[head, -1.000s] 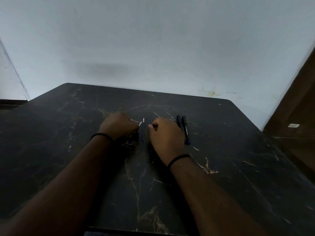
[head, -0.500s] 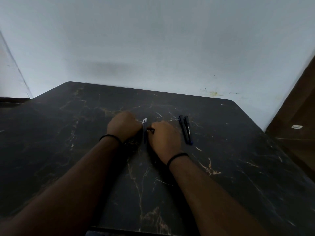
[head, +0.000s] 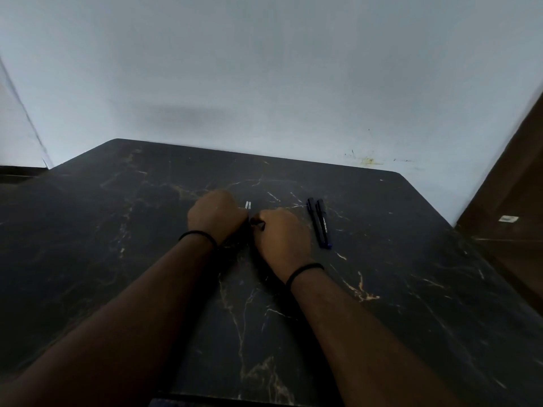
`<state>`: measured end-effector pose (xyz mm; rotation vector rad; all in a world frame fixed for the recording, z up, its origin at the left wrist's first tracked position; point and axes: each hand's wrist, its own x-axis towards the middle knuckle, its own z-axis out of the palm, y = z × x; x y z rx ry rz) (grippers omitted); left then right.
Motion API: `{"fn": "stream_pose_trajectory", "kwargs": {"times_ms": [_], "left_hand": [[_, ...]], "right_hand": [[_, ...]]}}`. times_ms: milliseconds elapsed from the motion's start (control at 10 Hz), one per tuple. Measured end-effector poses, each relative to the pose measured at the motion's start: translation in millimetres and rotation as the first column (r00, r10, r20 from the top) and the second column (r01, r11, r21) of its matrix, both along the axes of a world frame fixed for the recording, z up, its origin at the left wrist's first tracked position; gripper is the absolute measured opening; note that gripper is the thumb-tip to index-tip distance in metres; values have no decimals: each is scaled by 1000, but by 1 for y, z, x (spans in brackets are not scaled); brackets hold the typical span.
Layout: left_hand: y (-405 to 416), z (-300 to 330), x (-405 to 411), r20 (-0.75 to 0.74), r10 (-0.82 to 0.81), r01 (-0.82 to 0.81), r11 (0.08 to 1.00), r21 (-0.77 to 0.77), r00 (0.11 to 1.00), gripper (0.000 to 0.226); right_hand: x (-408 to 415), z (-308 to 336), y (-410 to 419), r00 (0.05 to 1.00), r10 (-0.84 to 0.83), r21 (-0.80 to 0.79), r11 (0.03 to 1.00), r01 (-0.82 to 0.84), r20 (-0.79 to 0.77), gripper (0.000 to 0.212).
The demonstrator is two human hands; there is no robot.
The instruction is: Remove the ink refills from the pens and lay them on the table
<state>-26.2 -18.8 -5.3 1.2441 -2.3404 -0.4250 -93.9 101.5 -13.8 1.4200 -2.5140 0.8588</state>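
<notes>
The fingers of the right hand are curled inward, and its thumb and forefinger pinch a short dark piece, seemingly part of a pen, though it is too dark and small to name surely; the fingers of the left hand are curled under the knuckles and hidden from view, so I cannot tell whether they hold anything; the two hands sit knuckles up, almost touching, on the black marble-patterned table. Between them, just past the left knuckles, the pale ends of two ink refills lie side by side on the table, pointing away from the person; their nearer lengths run down into the dark gap between the hands and cannot be followed there. Near the right hand, on its right, two black pens lie parallel and touching, with white lettering on the outer one and a blue tip at the near end; each wrist carries a thin black band, left band and right band; both bare forearms reach in from the near edge. Beyond the table stands a pale wall, with a small yellowish stain low on it; a dark brown wooden panel stands at the far right.
</notes>
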Motion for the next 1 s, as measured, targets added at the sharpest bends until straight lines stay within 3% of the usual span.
{"fn": "stream_pose_trajectory", "kwargs": {"times_ms": [400, 900, 1000], "left_hand": [[1, 3, 0, -6, -27, 27, 999, 28, 1000, 34], [9, -6, 15, -205, -23, 17, 999, -31, 978, 47], [17, -5, 24, -198, -23, 2, 995, -102, 980, 32]], "right_hand": [[-2, -3, -1, 1000, 2, -38, 999, -2, 11, 21], [-4, -9, -1, 997, -76, -99, 992, 76, 5, 13], [1, -7, 6, 995, -94, -149, 985, 88, -34, 14]]}}
